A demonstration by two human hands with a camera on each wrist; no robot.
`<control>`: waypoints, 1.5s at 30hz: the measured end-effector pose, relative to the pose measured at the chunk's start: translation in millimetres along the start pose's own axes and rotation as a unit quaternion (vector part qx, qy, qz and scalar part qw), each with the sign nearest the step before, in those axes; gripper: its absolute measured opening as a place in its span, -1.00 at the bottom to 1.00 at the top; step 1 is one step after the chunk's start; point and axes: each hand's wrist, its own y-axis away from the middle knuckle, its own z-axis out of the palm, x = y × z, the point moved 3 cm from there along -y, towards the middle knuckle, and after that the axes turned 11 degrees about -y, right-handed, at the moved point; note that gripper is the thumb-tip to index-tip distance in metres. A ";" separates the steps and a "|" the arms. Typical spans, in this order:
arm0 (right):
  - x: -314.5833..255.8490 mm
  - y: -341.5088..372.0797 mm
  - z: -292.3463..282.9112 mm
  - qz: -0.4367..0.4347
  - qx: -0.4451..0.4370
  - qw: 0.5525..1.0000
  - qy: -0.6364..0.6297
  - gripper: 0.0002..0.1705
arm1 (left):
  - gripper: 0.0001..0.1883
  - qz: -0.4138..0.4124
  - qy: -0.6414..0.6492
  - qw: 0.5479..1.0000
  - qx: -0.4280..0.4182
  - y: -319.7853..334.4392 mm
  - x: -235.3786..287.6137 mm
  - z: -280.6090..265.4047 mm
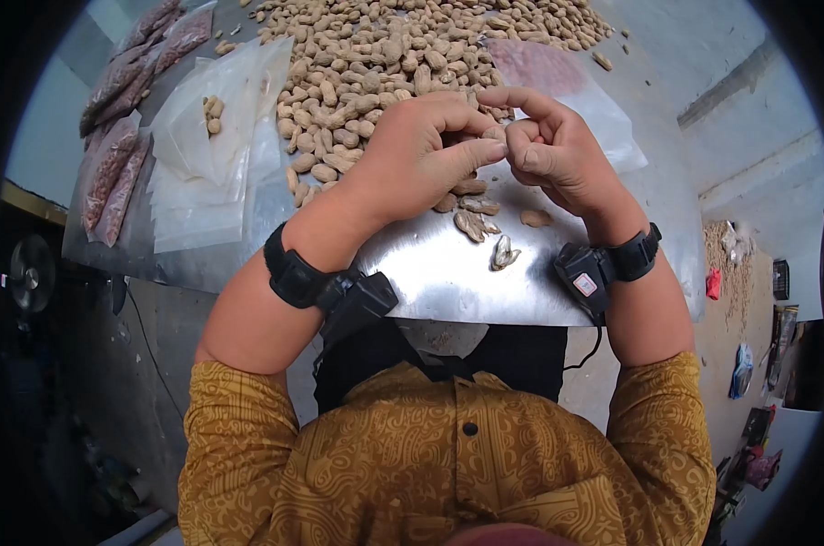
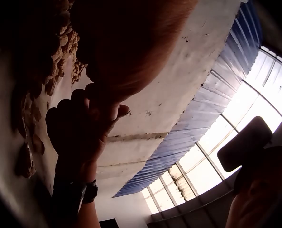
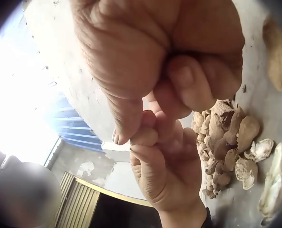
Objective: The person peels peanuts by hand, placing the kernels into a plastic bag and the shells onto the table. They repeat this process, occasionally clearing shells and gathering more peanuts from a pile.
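Both hands meet above the metal table point(image 1: 521, 296). Between thumb and fingers, the left hand point(image 1: 430, 155) pinches a small peanut point(image 3: 144, 137). The right hand point(image 1: 562, 159) is against it, its thumb and a fingertip at the peanut's upper side and its other fingers curled in the right wrist view. Most of the peanut is hidden by fingers in the head view. Below the hands lie opened shells point(image 1: 471, 226) and a pale shell piece point(image 1: 504, 253). In the left wrist view, both hands are dark against the light.
A large peanut heap point(image 1: 348, 82) spreads beyond the hands. Clear plastic bags point(image 1: 198, 191) lie left, one under a few peanuts point(image 1: 214, 114). Filled bags point(image 1: 112, 187) are at the far left, and another bag holding reddish contents point(image 1: 539, 68) lies behind the right hand.
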 end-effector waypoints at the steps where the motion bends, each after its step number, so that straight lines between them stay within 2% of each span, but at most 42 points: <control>1: -2.2 0.7 0.4 -0.037 -0.015 0.999 0.031 -0.56 | -0.85 -0.024 0.014 1.000 0.009 0.6 -0.6 1.5; 3: -5.5 3.0 8.4 -0.073 -0.003 0.989 0.130 -0.50 | -0.83 -0.073 0.041 0.996 0.029 0.7 -2.9 4.2; 4: -6.3 3.9 12.8 -0.091 0.003 0.980 0.178 -0.47 | -0.82 -0.059 0.051 0.996 0.037 0.4 -4.2 5.9; 6: -5.9 4.1 17.5 -0.126 0.029 0.970 0.206 -0.50 | -0.80 -0.033 0.070 0.996 0.051 0.3 -5.9 9.1; 10: -0.1 2.1 16.4 -0.214 0.046 0.949 0.227 -0.57 | -0.78 -0.104 0.159 0.981 0.028 1.4 -1.7 10.9; 13: -0.8 5.7 13.2 -0.186 0.081 0.947 0.250 -0.59 | -0.77 -0.132 0.241 0.961 0.004 -0.2 -7.5 13.7; 16: 1.0 6.0 15.1 -0.240 0.102 0.947 0.188 -0.62 | -0.76 -0.144 0.344 0.928 0.004 -2.4 -14.6 20.5; 18: 0.4 7.0 10.7 -0.224 0.116 0.949 0.189 -0.64 | -0.75 -0.157 0.398 0.904 0.009 -2.0 -12.5 21.8; 21: 3.2 3.7 6.9 -0.218 0.127 0.956 0.148 -0.64 | -0.73 -0.136 0.415 0.899 -0.021 -2.9 -15.0 22.4; 24: 2.8 1.7 6.7 -0.185 0.086 0.977 0.068 -0.67 | -0.73 -0.101 0.429 0.898 0.013 -7.3 -9.6 21.7; 25: 0.3 1.3 7.0 -0.168 0.063 0.983 0.037 -0.69 | -0.73 -0.088 0.413 0.906 0.015 -8.3 -11.2 19.2; 28: -14.1 2.4 -0.2 -0.065 0.006 0.985 0.159 -0.71 | -0.75 -0.072 0.363 0.929 0.020 -7.0 -17.0 11.0; 32: -26.0 9.0 -9.5 0.019 -0.067 0.989 0.133 -0.66 | -0.76 -0.083 0.316 0.944 0.040 -6.6 -13.3 5.9; 35: -26.5 11.2 -9.3 0.111 -0.133 0.949 0.264 -0.67 | -0.76 -0.081 0.249 0.964 0.050 -6.3 -11.0 4.3; 36: -26.1 10.8 -3.4 0.053 -0.134 0.956 0.256 -0.70 | -0.76 -0.081 0.217 0.971 0.050 -5.7 -10.3 4.3; 39: -20.7 9.7 -4.7 0.095 -0.094 0.970 0.201 -0.68 | -0.78 -0.010 0.112 0.993 0.035 -3.6 -6.2 6.7; 42: -18.2 10.8 -1.6 0.127 -0.137 0.969 0.162 -0.54 | -0.79 0.023 0.023 0.999 0.028 0.6 6.0 7.9; 43: -15.3 10.0 -2.4 0.133 -0.121 0.979 0.094 -0.50 | -0.79 0.090 -0.040 0.993 0.058 -0.4 7.7 6.2; 45: -2.2 6.9 -3.6 0.143 -0.089 0.985 -0.044 -0.42 | -0.77 0.222 -0.163 0.954 0.116 -3.2 8.2 4.1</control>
